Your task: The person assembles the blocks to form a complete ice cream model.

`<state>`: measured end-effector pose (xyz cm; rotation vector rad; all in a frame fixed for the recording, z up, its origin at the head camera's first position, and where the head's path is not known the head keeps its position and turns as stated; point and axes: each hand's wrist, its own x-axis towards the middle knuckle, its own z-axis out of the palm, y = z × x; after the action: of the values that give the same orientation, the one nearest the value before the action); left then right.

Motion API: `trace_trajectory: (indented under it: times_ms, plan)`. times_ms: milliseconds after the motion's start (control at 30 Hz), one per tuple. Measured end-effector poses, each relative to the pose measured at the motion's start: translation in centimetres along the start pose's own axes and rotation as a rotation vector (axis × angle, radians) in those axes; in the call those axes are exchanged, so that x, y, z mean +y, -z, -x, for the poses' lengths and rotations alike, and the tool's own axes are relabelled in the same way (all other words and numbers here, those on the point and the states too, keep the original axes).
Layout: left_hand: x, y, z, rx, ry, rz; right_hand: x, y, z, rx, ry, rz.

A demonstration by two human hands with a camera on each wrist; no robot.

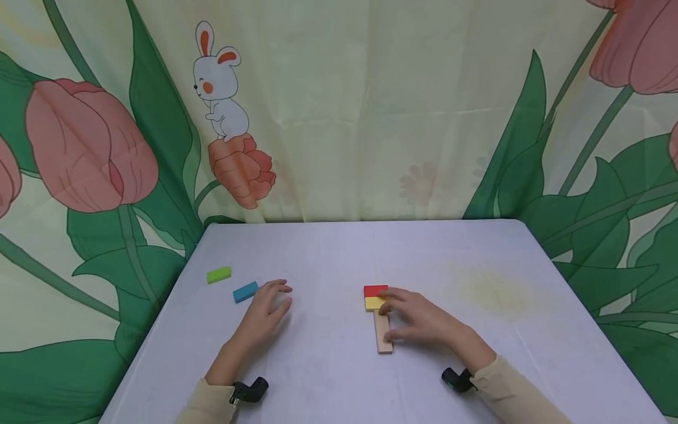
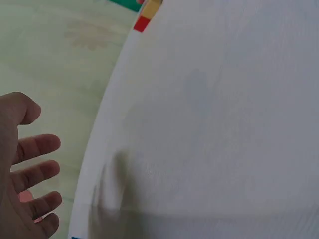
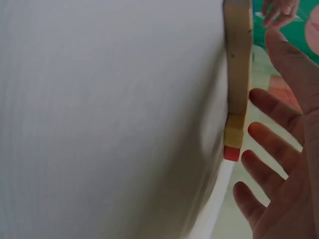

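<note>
The red block (image 1: 375, 291) and the yellow block (image 1: 372, 304) lie flat on the white table (image 1: 318, 371), side by side with their long edges meeting, while the wooden block (image 1: 382, 335) points lengthwise from the yellow one toward the person; together they make a T-like figure, its stem set somewhat right of the middle, and the close joins look deliberate rather than chance. The right hand (image 1: 424, 318) is beside them, thumb near the wooden block's near end and fingers spread by the red and yellow ones; nothing is clasped, and whether a fingertip touches is hard to tell; that span along the figure would suit squaring or steadying the pieces without lifting them. The left hand (image 1: 265, 312) is likewise free of any hold, its fingers loosely extended just beside the blue block (image 1: 245, 292), whose right end it partly hides; contact there I cannot tell. Blue lies slanted, with the green block (image 1: 219, 275) near it, farther left and slightly farther back; both sit well apart from the joined three, perhaps so as not to crowd them, and their uneven angles suggest loose placing.
</note>
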<state>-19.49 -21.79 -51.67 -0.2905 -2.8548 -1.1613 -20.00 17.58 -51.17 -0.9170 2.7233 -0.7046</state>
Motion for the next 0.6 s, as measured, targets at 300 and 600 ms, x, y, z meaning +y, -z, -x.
trace_trajectory:
  times_ms: [300,600]
  plan:
    - [-3.1,2.7,0.8,0.125,-0.061,-0.372,0.7,0.0,-0.1,-0.008,0.103,0.149]
    - [-4.1,2.9,1.9,0.160,0.032,-0.448,0.5,0.3,0.0,-0.013,0.088,0.159]
